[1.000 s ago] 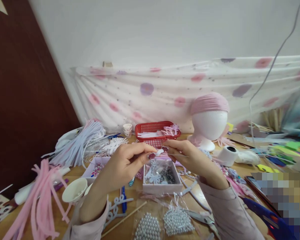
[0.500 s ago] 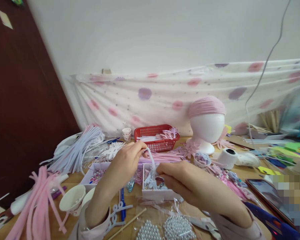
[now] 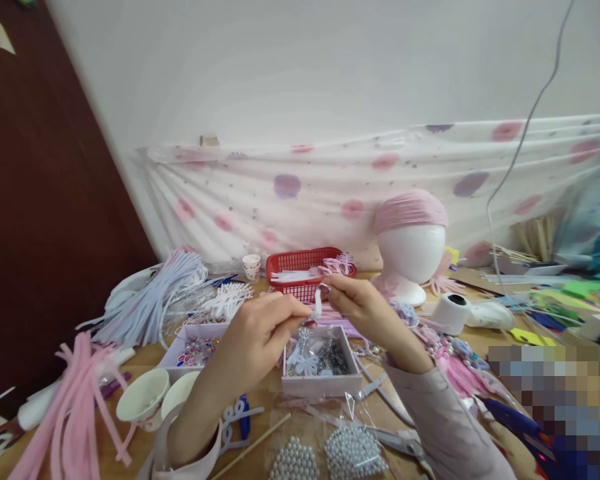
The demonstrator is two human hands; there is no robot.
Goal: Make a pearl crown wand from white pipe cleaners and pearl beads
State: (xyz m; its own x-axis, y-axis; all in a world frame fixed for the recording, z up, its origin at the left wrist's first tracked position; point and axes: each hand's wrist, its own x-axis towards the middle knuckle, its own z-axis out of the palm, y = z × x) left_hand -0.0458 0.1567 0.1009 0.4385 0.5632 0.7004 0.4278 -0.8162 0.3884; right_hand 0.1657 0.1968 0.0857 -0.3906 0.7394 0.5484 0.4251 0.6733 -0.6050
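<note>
My left hand [image 3: 263, 333] is closed, its thumb and fingertips pinching a pale fuzzy pipe cleaner [image 3: 318, 304]. From the right, my right hand [image 3: 363, 310] pinches the same stem a little higher. Only a short curved piece shows between the two hands; the rest is hidden by fingers. Below them stands a white box [image 3: 323, 388] with clear beads and a pale looped flower shape [image 3: 306, 364] in it. Behind the hands is a red basket [image 3: 283, 289] with pink and white pieces.
Pink pipe cleaners [image 3: 70, 407] and paper cups [image 3: 143, 397] are on the left. Bags of pearl beads [image 3: 353, 453], scissors [image 3: 403, 443] and a wooden stick [image 3: 253, 445] lie in front. A foam head [image 3: 413, 250] stands behind; a blue glue gun [image 3: 523, 430] is at right.
My right hand has risen from in front of the white box to beside my left fingertips. My left hand has lowered slightly and shifted right. The exposed stem between them is now shorter.
</note>
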